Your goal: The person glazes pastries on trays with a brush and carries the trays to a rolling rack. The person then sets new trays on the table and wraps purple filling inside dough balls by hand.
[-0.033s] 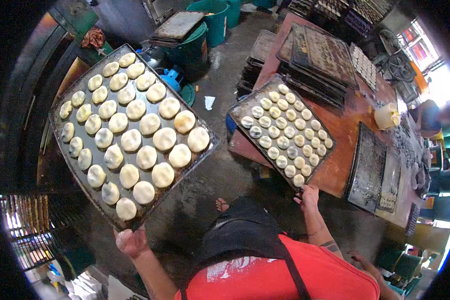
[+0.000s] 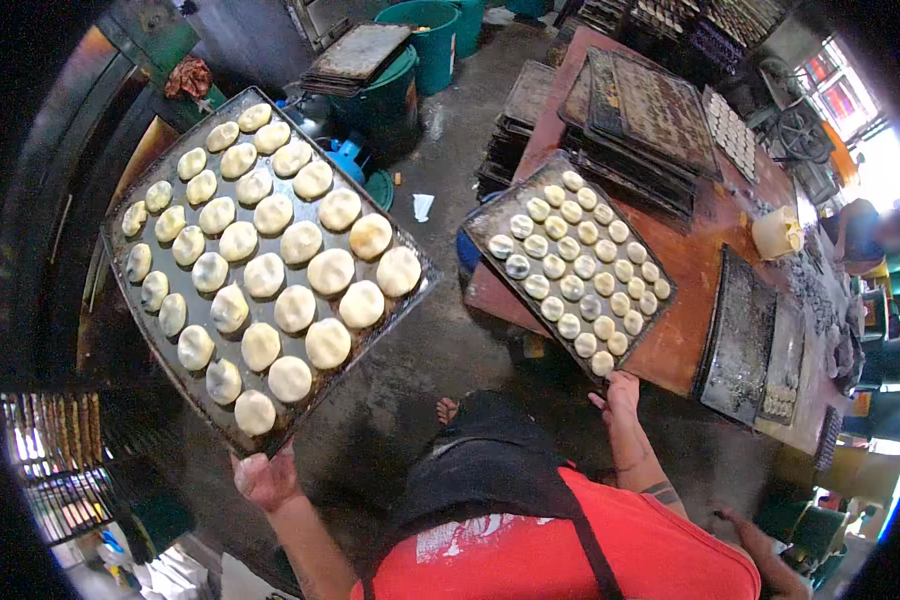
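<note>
My left hand (image 2: 266,480) grips the near corner of a large dark baking tray (image 2: 230,347), which is tilted up on the left. Rows of pale, flattened round buns cover it; one bun (image 2: 370,236) near its right edge is browner. At the near corner of a second baking tray (image 2: 525,190), my right hand (image 2: 618,400) has its fingers closed on the rim. Smaller-looking round buns (image 2: 572,287) fill that tray in rows. It overlaps the left edge of a reddish-brown table (image 2: 660,350); whether it rests there I cannot tell.
Stacked dark trays (image 2: 650,110) lie on the table's far part, near another tray of buns (image 2: 730,135). A cream container (image 2: 776,232) and an empty tray (image 2: 735,335) sit to the right. Green bins (image 2: 375,105) and a blue cylinder (image 2: 348,160) stand beyond the left tray.
The view has shifted very slightly, and the right tray shows a touch further right. Both hands keep their hold on the trays.
</note>
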The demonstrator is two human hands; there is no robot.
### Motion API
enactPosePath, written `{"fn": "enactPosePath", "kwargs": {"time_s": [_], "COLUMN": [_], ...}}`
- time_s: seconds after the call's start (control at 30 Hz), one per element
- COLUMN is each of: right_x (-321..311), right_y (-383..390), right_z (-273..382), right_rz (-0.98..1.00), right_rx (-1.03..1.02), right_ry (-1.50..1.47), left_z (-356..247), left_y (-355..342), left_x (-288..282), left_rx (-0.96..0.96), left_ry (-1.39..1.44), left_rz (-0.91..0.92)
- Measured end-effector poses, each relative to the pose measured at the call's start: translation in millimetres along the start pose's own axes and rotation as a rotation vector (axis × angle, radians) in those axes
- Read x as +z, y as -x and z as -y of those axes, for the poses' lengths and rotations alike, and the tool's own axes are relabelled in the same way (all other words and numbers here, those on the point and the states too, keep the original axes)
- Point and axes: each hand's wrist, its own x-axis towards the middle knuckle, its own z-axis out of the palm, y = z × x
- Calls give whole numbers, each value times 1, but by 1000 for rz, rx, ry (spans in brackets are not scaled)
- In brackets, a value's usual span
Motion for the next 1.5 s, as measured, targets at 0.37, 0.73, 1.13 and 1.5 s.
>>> {"fn": "enactPosePath", "kwargs": {"time_s": [0.37,0.73,1.13,1.5], "right_x": [-75,-81,-3,-10], "right_y": [-22,-33,89,228], "right_z": [-82,-215,-283,-395], "right_rz": [432,673,658,-274], "right_rx": [-1,-111,-520,-535], "right_ry": [-740,-972,-1357,-1692], "left_z": [10,18,34,70], "left_y": [-32,-66,-152,-262], "left_x": [64,78,80,135], "left_rx": [-60,-124,-54,-259], "left_ry": [401,450,433,504], "left_rz": [414,661,983,1064]}}
